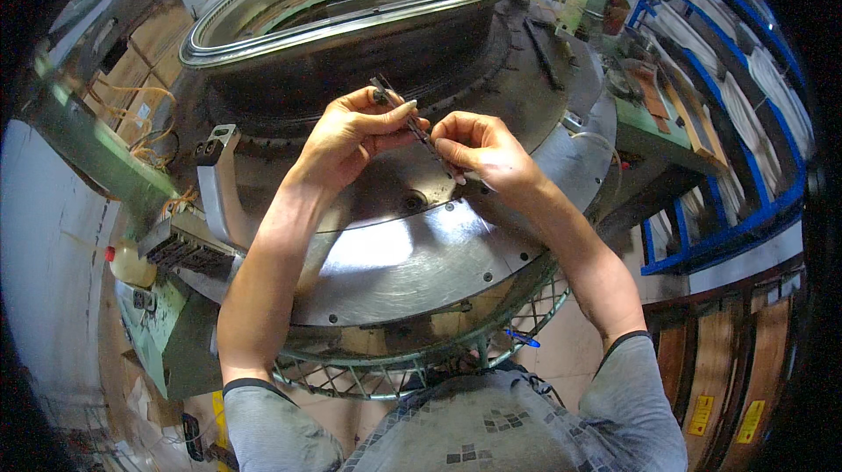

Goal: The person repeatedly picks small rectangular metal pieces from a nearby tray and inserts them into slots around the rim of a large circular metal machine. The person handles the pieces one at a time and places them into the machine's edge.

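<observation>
A slim, dark metal strip slants between my hands above the large round machine. Near its upper end, the thumb and fingers of my left hand pinch it. The fingertips of my right hand are closed on its lower end. The strip's exact kind is too small to make out. Under my hands lies the machine's dark inner plate, with a round hole in it. A shiny metal ring runs along the near side, dotted with bolts.
A raised cylinder with a bright toothed rim stands beyond my hands. At left rise a metal bracket and a green post. Blue racking and a green side table stand at right. A blue object sits by the lower lattice.
</observation>
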Available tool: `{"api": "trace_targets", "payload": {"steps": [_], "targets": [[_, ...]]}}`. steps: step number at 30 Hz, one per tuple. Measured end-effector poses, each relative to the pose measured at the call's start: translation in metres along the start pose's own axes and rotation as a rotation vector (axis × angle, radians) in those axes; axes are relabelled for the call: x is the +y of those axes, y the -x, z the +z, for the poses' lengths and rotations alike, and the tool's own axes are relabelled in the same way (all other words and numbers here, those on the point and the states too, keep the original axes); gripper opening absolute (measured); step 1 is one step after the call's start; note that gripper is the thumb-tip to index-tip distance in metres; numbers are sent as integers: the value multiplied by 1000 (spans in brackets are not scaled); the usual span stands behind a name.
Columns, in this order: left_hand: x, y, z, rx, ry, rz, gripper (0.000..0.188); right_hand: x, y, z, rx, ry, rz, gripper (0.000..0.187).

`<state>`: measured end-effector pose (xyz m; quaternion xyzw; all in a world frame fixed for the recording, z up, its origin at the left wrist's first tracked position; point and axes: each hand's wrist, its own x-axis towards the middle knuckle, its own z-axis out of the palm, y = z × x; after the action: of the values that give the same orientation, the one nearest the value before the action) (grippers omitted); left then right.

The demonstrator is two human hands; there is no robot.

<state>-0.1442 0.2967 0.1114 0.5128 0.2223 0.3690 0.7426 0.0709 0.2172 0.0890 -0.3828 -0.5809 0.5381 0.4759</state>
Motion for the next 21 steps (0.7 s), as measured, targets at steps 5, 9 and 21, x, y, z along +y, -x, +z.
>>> {"api": "trace_targets", "payload": {"steps": [5,9,21], "targets": [[2,0,-2,48,-69,23,7,-2,-13,-3,-5,75,48,10],[0,-3,-3,80,-19,105,10,-2,-23,-2,97,393,-9,13],[-11,-6,0,149,-114,155,12,22,-34,-1,54,468,-78,16]]}}
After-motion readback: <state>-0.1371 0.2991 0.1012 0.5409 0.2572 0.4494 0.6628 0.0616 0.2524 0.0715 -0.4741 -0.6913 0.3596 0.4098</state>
